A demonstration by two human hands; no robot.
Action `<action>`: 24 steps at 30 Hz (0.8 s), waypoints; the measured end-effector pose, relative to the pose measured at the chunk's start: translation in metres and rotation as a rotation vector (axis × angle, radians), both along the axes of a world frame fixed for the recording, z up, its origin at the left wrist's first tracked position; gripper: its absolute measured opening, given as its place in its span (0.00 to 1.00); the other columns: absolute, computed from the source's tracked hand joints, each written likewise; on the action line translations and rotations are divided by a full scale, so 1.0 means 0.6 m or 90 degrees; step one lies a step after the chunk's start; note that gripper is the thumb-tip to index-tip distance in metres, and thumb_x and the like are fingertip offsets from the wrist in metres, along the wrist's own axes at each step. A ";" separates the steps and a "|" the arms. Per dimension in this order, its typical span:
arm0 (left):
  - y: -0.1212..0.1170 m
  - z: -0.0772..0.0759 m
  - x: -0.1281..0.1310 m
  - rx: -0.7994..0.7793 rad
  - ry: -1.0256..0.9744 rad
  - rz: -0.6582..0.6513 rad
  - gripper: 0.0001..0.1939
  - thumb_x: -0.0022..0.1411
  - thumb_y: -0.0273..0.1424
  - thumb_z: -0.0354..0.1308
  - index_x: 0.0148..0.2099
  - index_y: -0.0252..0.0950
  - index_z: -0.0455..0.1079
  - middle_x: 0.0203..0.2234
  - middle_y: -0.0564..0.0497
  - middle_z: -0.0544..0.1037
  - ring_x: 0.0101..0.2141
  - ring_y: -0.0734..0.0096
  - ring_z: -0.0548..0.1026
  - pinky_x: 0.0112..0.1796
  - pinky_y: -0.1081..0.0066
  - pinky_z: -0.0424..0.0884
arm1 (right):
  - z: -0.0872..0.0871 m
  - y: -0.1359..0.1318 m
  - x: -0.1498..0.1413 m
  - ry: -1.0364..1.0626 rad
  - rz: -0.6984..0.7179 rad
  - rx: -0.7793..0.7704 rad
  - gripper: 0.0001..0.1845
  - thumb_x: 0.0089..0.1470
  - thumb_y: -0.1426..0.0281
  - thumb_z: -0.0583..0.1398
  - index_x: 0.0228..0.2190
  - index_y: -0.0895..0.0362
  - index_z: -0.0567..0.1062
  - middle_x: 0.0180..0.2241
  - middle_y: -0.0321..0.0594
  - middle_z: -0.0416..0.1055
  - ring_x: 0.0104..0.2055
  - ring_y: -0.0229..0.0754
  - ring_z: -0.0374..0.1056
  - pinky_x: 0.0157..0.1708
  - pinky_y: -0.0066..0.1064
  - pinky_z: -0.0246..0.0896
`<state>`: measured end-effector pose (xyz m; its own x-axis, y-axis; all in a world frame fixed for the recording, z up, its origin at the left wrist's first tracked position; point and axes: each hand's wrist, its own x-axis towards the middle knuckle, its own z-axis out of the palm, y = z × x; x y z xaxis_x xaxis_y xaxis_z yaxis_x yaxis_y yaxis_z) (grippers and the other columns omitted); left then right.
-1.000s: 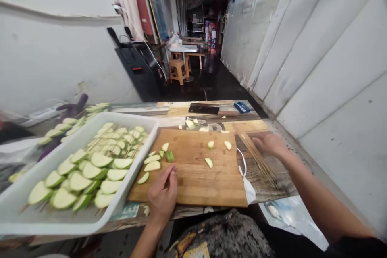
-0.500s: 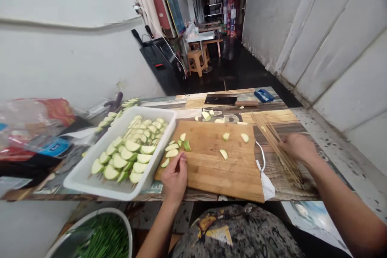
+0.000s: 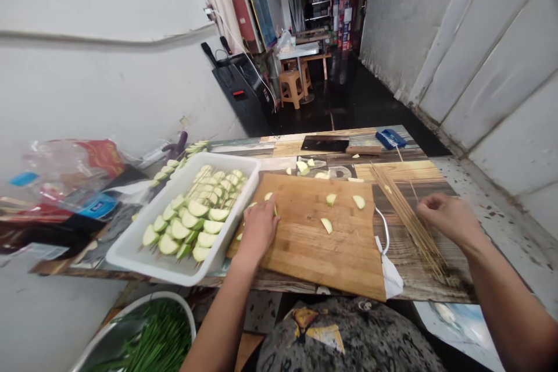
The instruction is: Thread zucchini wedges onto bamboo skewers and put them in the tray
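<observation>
My left hand (image 3: 258, 225) is down on the left part of the wooden cutting board (image 3: 305, 256), its fingers curled over pale green zucchini slices (image 3: 268, 195) that it partly hides. A few more half-moon slices (image 3: 326, 225) lie apart on the board. To the right, my right hand (image 3: 447, 215) pinches a thin bamboo skewer (image 3: 413, 188) pointing up and away. Beside that hand, a loose bundle of bamboo skewers (image 3: 410, 222) is spread on the table. Left of the board, a white plastic tray (image 3: 126, 256) holds several skewers threaded with zucchini slices (image 3: 179, 229).
Behind the board are a cleaver (image 3: 325, 143) and a blue box (image 3: 391, 139). Plastic packaging (image 3: 78, 168) and an eggplant (image 3: 181, 142) lie at the left. Below the table edge stands a basin (image 3: 190, 317) of green stalks (image 3: 157, 337). A white strap (image 3: 386, 232) hangs by the board.
My left hand has moved forward over the zucchini slices and turned palm down. My right hand has come away from the bundle with one skewer. The view has shifted slightly left.
</observation>
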<state>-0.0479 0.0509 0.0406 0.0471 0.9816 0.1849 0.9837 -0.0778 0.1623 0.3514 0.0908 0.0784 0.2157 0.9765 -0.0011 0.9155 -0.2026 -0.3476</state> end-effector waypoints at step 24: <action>0.002 0.035 0.029 -0.065 -0.941 0.000 0.29 0.48 0.31 0.62 0.54 0.34 0.63 0.41 0.46 0.73 0.41 0.68 0.72 0.44 0.68 0.66 | -0.040 -0.108 -0.185 0.614 0.219 -0.068 0.22 0.51 0.56 0.56 0.41 0.58 0.74 0.20 0.34 0.65 0.15 0.30 0.55 0.12 0.22 0.47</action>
